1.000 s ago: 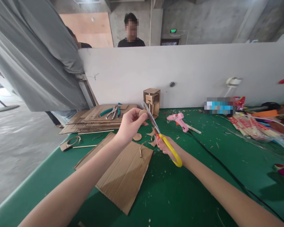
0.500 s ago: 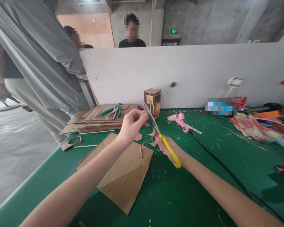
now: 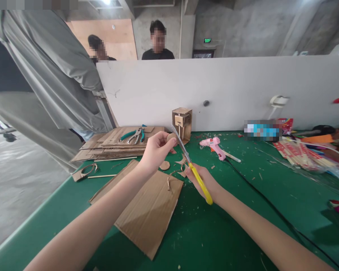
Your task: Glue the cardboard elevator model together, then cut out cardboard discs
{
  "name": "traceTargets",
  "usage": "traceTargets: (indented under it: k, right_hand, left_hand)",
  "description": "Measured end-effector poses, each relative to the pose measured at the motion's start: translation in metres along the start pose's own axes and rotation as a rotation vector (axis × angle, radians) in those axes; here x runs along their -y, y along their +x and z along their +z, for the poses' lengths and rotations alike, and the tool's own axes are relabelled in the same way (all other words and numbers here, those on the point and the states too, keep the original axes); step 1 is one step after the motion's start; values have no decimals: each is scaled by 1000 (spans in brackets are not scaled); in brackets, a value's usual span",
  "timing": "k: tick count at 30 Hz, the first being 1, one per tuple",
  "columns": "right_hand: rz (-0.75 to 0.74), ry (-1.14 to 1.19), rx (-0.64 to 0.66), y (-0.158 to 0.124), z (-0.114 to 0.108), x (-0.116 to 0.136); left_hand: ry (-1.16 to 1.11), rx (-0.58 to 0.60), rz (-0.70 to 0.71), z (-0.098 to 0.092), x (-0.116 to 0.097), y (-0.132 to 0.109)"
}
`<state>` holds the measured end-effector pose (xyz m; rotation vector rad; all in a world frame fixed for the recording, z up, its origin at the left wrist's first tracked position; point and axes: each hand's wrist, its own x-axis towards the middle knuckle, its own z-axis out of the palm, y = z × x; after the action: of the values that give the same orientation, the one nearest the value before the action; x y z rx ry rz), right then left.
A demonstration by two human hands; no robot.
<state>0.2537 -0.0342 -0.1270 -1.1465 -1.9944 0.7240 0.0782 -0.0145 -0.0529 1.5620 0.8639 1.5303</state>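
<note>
Between thumb and fingers, my left hand [image 3: 160, 146] pinches a small round cardboard piece [image 3: 171, 137]. My right hand [image 3: 201, 180] is closed on yellow-handled scissors [image 3: 197, 177], whose blades point up and away beside the held piece. Below the hands, another cardboard disc [image 3: 165, 165] and curled scraps [image 3: 182, 165] lie by a large cardboard sheet [image 3: 151, 210]. Behind them stands a small cardboard box [image 3: 187, 128] with a smaller box inside.
Green-handled pliers [image 3: 135, 135] rest on stacked cardboard [image 3: 101, 145] at the left. A pink glue gun [image 3: 214, 146] with a black cable lies right of centre. Packaged sticks [image 3: 295, 152] are at the right. A white partition [image 3: 228, 86] backs the green table; people stand beyond it.
The scissors have tilted slightly in my right hand, and their handles look closer together. My left hand has hardly moved. The view has shifted slightly, and the grey fabric at the left hangs differently.
</note>
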Motion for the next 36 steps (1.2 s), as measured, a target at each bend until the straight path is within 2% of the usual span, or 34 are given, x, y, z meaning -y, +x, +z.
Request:
traceTargets:
  k: [19,24,30,36]
  right_hand:
    - [3,-156,-15,4,1,-6]
    - [22,-233,-30,4,1,-9]
    - [7,-88,-16,4,0,-9]
    - [25,17,79,3,1,-10]
  left_hand:
    - [91,140,-131,-19,-14,8]
    - [134,128,-138,-20,-12,8]
    - [63,109,-155,-22,-9,10]
    - [-41,88,-149,-20,-14,10]
